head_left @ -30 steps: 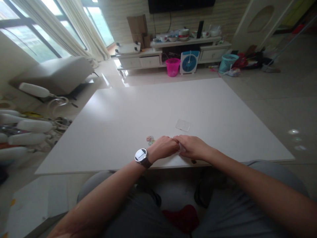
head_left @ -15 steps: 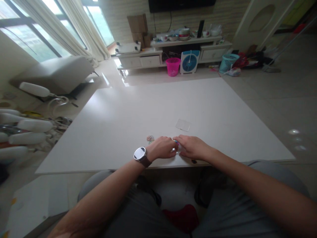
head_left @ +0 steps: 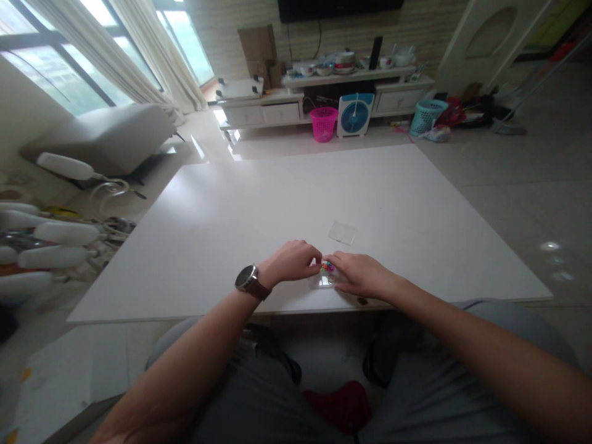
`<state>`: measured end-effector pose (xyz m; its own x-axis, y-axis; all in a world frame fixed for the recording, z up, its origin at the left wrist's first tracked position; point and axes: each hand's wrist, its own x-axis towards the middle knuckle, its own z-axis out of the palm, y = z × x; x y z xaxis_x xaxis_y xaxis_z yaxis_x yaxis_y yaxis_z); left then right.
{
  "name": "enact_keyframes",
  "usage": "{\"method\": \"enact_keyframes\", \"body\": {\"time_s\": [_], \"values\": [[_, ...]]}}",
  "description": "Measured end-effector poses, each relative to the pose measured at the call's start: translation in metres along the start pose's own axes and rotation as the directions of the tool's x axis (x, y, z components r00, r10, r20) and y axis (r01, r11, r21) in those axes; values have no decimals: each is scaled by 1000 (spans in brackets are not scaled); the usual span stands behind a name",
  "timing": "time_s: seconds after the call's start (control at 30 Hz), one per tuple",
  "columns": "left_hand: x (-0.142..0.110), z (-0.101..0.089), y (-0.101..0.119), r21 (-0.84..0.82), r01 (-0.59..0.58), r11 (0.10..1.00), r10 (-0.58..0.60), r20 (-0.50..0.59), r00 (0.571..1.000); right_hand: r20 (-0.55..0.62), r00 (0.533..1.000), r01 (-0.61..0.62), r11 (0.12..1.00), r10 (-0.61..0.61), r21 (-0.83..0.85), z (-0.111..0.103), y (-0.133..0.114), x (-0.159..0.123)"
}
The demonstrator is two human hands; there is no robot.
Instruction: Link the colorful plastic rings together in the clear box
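A small clear plastic box lies near the front edge of the white table, with small multicoloured pieces at its far side. My right hand grips the box's right side between thumb and fingers. At the box's far left corner is my left hand, thumb and fingertips pinched together beside the coloured pieces; what they hold, if anything, is too small to make out. Beyond the hands rests a flat clear lid. A small dark piece sits at the table edge below my right wrist.
White lamp-like objects stand left of the table. Past its far edge are a pink basket, a blue fan and a turquoise basket by a low cabinet. My legs are under the near edge.
My left hand has moved left and slightly away from me, uncovering the box and its coloured pieces. It now covers the small coloured pile seen left of the box. My right hand stays in place.
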<state>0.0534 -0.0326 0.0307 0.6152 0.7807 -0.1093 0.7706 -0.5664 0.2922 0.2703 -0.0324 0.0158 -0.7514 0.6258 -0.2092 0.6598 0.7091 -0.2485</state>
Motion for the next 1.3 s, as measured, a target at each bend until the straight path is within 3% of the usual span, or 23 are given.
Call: {"method": "enact_keyframes", "body": {"time_s": [0.17,0.27,0.43,0.7,1.17,1.3], "values": [[-10,-20,-39,16,254,967,-253,-64,965,-1,1000,-6,1000,6,-18,-1,-1,-1],[-14,-20,-49,25,342,939,-341,-23,940,-4,1000,5,1000,-5,-21,0,-1,-1],[-8,-7,-42,-28,263,964,-260,66,963,-2,1000,8,1000,-8,-23,2,1,0],[-1,13,-36,-5,175,985,-174,99,980,-9,1000,17,1000,-17,-26,2,1,0],[2,17,-38,-33,179,983,-174,126,977,3,1000,6,999,-6,-35,-1,-2,-1],[1,12,-40,-17,150,989,-148,85,985,-2,1000,7,999,-7,-34,-1,-2,-1]]}}
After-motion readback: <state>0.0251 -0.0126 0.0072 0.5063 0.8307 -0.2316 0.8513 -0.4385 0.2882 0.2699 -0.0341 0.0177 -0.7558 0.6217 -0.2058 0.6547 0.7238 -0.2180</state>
